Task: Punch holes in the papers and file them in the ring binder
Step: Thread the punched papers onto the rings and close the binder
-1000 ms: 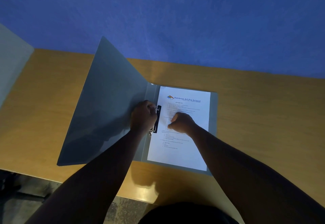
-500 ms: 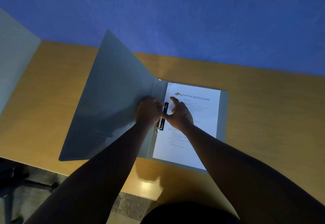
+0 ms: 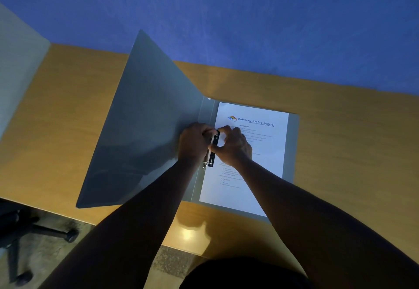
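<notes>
Both hands work the ring mechanism of an open binder at the frame's centre.

The grey ring binder (image 3: pixel 145 134) lies open on the wooden counter (image 3: pixel 340 141), its cover raised at the left (printed papers (image 3: pixel 260 143) lie on its right half). The left hand (image 3: pixel 195 142) curls around the black ring clip (image 3: pixel 212 152); the right hand (image 3: pixel 233 145) pinches its upper end.

Left arm: your bare forearm reaches forward from lower left, wrist straight.
Left hand (image 3: pixel 194 142): your fingers are curled into a loose fist, knuckles up, fingertips tucked toward the right hand.
Right arm: your forearm comes in from lower right, angled toward the left.
Right hand (image 3: pixel 234 144): your fingers arch, thumb low, nearly meeting your left hand.
</notes>
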